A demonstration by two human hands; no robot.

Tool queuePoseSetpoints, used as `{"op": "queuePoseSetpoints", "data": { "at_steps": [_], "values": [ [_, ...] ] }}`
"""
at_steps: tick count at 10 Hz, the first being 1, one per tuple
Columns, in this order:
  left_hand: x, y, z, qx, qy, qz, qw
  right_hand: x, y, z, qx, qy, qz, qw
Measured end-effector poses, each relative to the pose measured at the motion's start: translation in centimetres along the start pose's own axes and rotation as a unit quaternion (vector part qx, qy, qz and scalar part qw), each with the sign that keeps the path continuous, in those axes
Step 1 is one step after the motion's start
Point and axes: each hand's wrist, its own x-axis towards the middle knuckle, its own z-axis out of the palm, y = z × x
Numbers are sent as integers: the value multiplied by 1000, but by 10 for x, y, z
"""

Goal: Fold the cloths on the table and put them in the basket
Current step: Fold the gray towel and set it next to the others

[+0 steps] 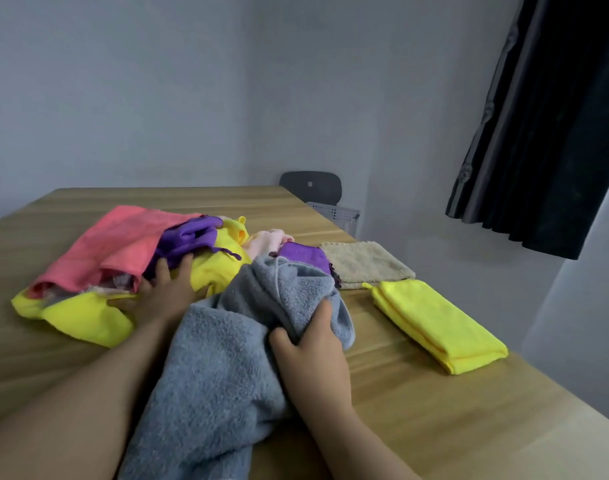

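Note:
A crumpled grey towel (220, 368) lies in front of me on the wooden table (434, 427). My right hand (313, 355) grips a bunch of its right side. My left hand (161, 292) rests with spread fingers on a heap of unfolded cloths, touching a yellow cloth (88, 317) beside a purple cloth (188, 237) and a pink cloth (119, 244). To the right lie a folded yellow cloth (438, 327) and a folded beige cloth (361, 263). A light plastic basket (337, 214) stands past the table's far right edge.
A second purple cloth (301, 254) and a pale pink cloth (268, 239) lie in the middle of the heap. A dark chair back (310, 187) stands behind the basket. A dark curtain (545, 126) hangs at the right. The table's right edge runs diagonally beside the folded cloths.

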Motion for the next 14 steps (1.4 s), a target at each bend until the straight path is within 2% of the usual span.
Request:
{"op": "queuePoseSetpoints", "data": {
  "at_steps": [2,4,5,6,7,8,9,10,11,12,13,14],
  "values": [
    [29,4,12,-79,92,56,991,8,6,0,10,5,-7,1000],
    [-12,-5,4,-188,245,81,948,5,10,-1,76,10,-2,997],
    [-41,-13,-7,-204,262,134,934,-5,8,-5,100,11,-7,995],
    [-70,-16,-10,-221,168,212,937,-17,9,-9,113,15,-4,993],
    [-116,-4,-18,-392,39,198,898,-30,8,-16,124,22,-7,992],
    [-161,11,-22,-540,-73,206,813,-44,9,-21,153,20,-19,988],
    [-186,24,-27,-579,-122,170,788,-54,13,-27,233,16,-22,972],
    [-188,15,-39,-637,-160,81,750,-62,13,-28,281,-14,-29,959],
    [-187,9,-53,-687,-141,-27,712,-78,13,-30,345,-34,-66,936],
    [-188,-11,-50,-715,-96,-74,689,-87,14,-29,239,-94,-197,946],
    [-194,-8,-52,-737,-137,-46,660,-86,14,-22,48,-141,-263,953],
    [-197,6,-54,-771,-165,38,614,-79,17,-22,208,-104,-165,959]
  ]
}}
